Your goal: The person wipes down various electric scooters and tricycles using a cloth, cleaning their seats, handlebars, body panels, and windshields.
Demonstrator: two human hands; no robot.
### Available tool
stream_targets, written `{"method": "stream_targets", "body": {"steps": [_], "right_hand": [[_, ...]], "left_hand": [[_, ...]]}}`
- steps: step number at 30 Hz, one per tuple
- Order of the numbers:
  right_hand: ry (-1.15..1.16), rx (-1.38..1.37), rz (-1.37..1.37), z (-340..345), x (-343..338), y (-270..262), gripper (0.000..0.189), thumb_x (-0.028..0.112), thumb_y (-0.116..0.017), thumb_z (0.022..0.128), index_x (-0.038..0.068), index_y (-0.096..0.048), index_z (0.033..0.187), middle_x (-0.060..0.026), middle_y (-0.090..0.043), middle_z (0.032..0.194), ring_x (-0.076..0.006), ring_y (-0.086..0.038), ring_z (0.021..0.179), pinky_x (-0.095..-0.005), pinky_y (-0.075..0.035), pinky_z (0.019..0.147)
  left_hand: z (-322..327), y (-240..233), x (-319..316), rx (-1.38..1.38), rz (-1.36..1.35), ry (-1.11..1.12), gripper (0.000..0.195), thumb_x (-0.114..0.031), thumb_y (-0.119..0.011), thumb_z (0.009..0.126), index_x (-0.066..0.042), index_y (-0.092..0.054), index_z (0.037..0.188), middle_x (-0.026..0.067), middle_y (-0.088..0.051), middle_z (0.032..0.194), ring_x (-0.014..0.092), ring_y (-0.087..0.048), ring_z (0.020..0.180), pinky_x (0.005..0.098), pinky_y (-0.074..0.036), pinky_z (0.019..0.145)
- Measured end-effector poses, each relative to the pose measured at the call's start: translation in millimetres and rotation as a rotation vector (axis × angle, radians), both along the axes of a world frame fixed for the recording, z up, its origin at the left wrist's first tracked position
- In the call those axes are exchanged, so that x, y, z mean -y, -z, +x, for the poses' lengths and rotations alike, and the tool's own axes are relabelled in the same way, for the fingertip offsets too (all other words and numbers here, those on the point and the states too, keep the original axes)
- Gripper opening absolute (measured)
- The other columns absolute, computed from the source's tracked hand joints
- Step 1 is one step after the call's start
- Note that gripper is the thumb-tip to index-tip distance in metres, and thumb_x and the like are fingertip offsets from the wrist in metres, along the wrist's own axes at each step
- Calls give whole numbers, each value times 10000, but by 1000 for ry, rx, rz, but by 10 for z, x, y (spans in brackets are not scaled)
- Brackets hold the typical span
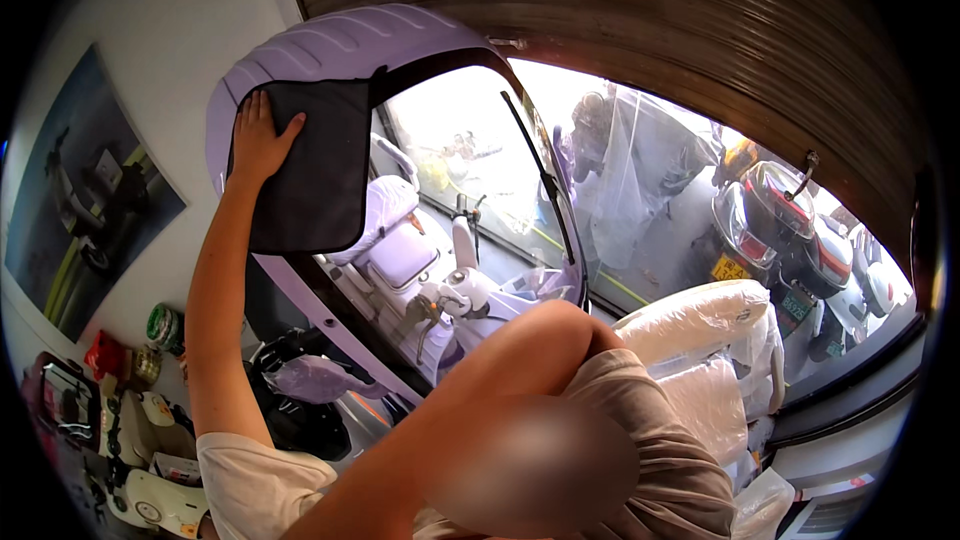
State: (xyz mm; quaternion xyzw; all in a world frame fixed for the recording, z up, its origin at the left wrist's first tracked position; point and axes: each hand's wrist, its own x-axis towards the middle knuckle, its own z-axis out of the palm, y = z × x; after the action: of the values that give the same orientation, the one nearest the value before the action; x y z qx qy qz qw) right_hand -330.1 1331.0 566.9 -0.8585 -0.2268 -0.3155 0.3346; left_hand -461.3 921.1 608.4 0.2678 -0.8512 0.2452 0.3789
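My left hand [260, 136] lies flat, fingers spread, on a black fabric panel [319, 172] with a bound edge. The panel covers one upper corner of the windshield [450, 120] of a lilac cabin vehicle [352, 34]. Its lower edge hangs across the glass and the side pillar. A black wiper [546, 180] rests along the opposite side of the windshield. Through the glass I see a handlebar column [466, 289] and a wrapped seat [386, 206]. My right hand is out of view. A bent bare limb and brown shorts [660, 450] fill the lower middle, partly blurred.
A brown roller shutter [637, 7] hangs partly lowered over the doorway. Parked scooters [780, 217] stand outside. Plastic-wrapped cream seats [697, 322] are at the right. At the left are a dark scooter [300, 412], a cream scooter [161, 499] and a wall poster [90, 202].
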Motion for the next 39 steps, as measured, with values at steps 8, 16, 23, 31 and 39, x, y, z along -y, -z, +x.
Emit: {"method": "stream_targets", "body": {"steps": [8, 16, 23, 31, 39], "right_hand": [[1059, 170, 262, -1270, 1075, 117, 65, 91, -675, 870, 39, -678, 908, -109, -655, 896, -248, -653, 886, -363, -509, 793], [2170, 253, -449, -2274, 1822, 1395, 363, 130, -688, 794, 98, -614, 1148, -118, -550, 1182, -324, -542, 1103, -448, -466, 892], [2178, 182, -431, -2153, 1771, 1507, 487, 148, -677, 826, 88, -587, 1301, -171, -508, 1391, -346, -502, 1287, -462, -440, 1049], [2188, 182, -429, -2287, 1758, 1607, 536, 166, -664, 824, 79, -552, 1341, -171, -500, 1380, -349, -491, 1295, -466, -417, 1068], [2124, 280, -460, -2270, 1815, 1558, 593, 168, -716, 755, 79, -560, 1320, -167, -511, 1360, -344, -501, 1280, -462, -428, 1053]], "left_hand": [[-401, -422, 393, 19, 128, -17, 1077, -790, -485, 851, 68, -390, 1495, 251, -372, 1566, 401, -330, 1467, 453, -253, 1213], [-947, -929, 1061, 171, 404, 10, 1207, -896, -393, 796, 94, -386, 1487, 287, -411, 1528, 393, -355, 1460, 447, -293, 1190], [-1316, -1260, 2127, 206, 390, 82, 1043, -811, -432, 857, 44, -476, 1451, 290, -477, 1476, 407, -421, 1414, 417, -304, 1187], [-1964, -1041, 2366, 250, 387, 341, 966, -770, -401, 898, 16, -490, 1452, 275, -482, 1479, 414, -425, 1408, 419, -307, 1185], [-1982, -1086, 2600, 236, 405, 352, 948, -759, -393, 907, 9, -490, 1455, 272, -481, 1481, 415, -426, 1406, 420, -309, 1185]]}}
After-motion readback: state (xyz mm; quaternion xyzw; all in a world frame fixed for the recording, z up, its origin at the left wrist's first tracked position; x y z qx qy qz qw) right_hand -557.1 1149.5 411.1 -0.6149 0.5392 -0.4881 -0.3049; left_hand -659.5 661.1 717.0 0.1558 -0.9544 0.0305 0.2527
